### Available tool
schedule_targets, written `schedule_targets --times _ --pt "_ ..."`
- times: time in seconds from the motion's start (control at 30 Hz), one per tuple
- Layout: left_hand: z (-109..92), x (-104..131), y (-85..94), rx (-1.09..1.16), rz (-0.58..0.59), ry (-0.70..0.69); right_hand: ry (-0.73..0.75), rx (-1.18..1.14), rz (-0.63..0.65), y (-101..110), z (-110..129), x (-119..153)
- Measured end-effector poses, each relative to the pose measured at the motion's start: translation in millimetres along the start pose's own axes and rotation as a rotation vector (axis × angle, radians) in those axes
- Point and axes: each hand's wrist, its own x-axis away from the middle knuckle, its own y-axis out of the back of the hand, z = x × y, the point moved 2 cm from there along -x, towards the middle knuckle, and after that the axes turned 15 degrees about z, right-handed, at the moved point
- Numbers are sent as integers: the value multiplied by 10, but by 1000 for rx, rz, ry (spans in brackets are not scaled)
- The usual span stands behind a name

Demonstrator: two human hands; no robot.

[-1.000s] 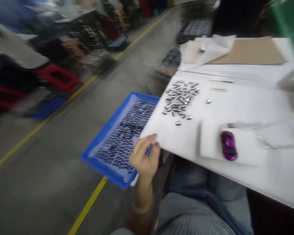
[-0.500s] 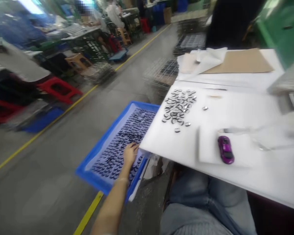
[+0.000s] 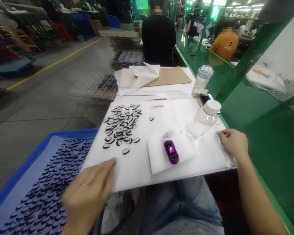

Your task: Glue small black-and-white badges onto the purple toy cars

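My left hand, blurred by motion, is over the table's left front corner. Its fingers look pressed together; whatever they may hold does not show. Just beyond it lies a pile of small dark-edged curved pieces. At the table's right edge, the fingers of my right hand are closed on a folded white cloth. Between the hands, a purple toy car rests on a white foam pad, with a small white wad at its far end.
A blue tray with rows of dark pieces stands low at the left. A clear bottle, a phone and a patterned bottle are at the right. Brown cardboard lies at the back. A person in black sits beyond.
My left hand has left the blue tray and come up over the table corner. The view has swung right, bringing my right hand and the bottles into sight.
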Motion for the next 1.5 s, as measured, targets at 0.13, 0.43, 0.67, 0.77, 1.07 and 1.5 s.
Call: schedule_targets --times 0.13,0.43,0.67,0.77,1.07,1.5 --pt "-218 -229 -287 -203 131 -149 33 -141 -23 75 -57 34" --pt "-114 -402 -263 28 452 195 66 -414 180 130 -217 179" --pt "-79 -324 -184 87 375 381 202 -589 264 292 -109 154" --pt "-209 -162 -62 153 200 442 282 -709 293 303 -48 267" --pt "-1366 -403 -274 1332 481 -113 772 -706 506 331 612 1025" --pt "-1629 -672 -436 1711 678 -28 655 -1020 974 -54 606 1192"
